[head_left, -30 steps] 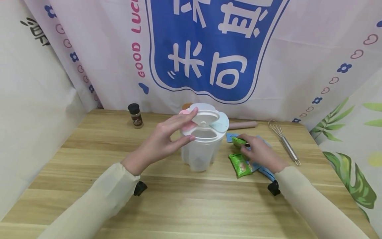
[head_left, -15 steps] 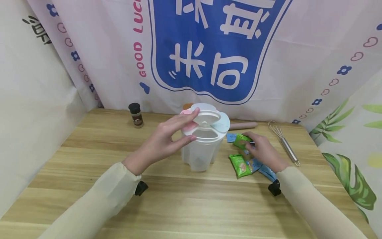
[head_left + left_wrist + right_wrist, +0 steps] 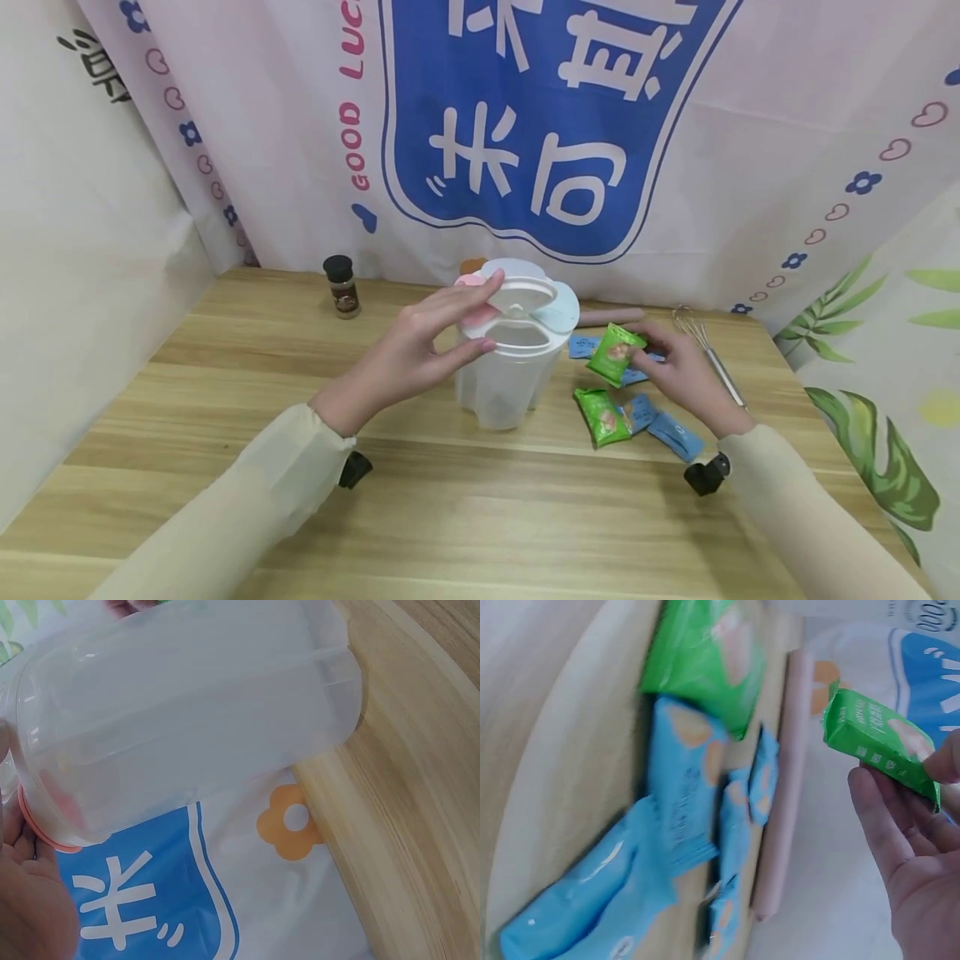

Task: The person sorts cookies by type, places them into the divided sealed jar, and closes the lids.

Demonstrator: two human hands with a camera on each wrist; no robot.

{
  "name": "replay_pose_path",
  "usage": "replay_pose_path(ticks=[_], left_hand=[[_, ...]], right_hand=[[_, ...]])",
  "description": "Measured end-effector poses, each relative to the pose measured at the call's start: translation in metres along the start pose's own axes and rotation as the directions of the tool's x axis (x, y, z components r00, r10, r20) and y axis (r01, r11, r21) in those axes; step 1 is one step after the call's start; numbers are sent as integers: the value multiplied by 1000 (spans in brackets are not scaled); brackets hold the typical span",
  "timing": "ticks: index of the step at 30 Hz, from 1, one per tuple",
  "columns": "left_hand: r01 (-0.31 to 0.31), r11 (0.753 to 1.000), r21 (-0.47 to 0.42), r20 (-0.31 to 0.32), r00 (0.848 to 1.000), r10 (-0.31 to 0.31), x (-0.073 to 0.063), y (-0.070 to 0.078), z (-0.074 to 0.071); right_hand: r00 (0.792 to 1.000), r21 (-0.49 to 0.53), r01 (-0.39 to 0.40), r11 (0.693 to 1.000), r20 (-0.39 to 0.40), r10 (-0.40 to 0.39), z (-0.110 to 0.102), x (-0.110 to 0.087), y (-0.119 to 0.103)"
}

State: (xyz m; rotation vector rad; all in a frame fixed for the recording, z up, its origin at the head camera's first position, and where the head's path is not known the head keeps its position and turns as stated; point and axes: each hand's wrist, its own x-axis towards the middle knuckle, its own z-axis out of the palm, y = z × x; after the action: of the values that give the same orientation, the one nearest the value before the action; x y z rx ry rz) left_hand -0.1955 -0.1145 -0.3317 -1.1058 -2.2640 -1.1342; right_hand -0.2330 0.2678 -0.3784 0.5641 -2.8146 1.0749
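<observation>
A translucent plastic storage container stands upright with a petal-shaped lid of pastel sections. Its front flap is raised, leaving that opening uncovered. My left hand holds the container at the lid, thumb at the front rim and index finger by the raised flap. In the left wrist view, fingers bend at the lid's edge. Above the table, my right hand pinches a small green snack packet between thumb and fingers. Another green packet and several blue packets lie below it.
A pale pink rolling pin lies behind the packets. The whisk is at the right, partly behind my right hand. A black-capped jar stands at the back left. Printed cloth hangs along the table's far edge.
My right hand has lifted the green packet off the pile and drawn slightly right, uncovering the blue packets. My left hand stays at the container's lid.
</observation>
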Motion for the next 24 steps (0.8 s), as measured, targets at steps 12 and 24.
replay_pose_path(ticks=[12,24], left_hand=[[-3,1000,3,3,1000,3,0,1,-2],[-1,1000,-3,7,1000,1,0,2,-2]], right_hand=[[995,349,77,934,-88,-49,-23,2,-37],[976,550,195,812,-192,-105,-39,-5,-81]])
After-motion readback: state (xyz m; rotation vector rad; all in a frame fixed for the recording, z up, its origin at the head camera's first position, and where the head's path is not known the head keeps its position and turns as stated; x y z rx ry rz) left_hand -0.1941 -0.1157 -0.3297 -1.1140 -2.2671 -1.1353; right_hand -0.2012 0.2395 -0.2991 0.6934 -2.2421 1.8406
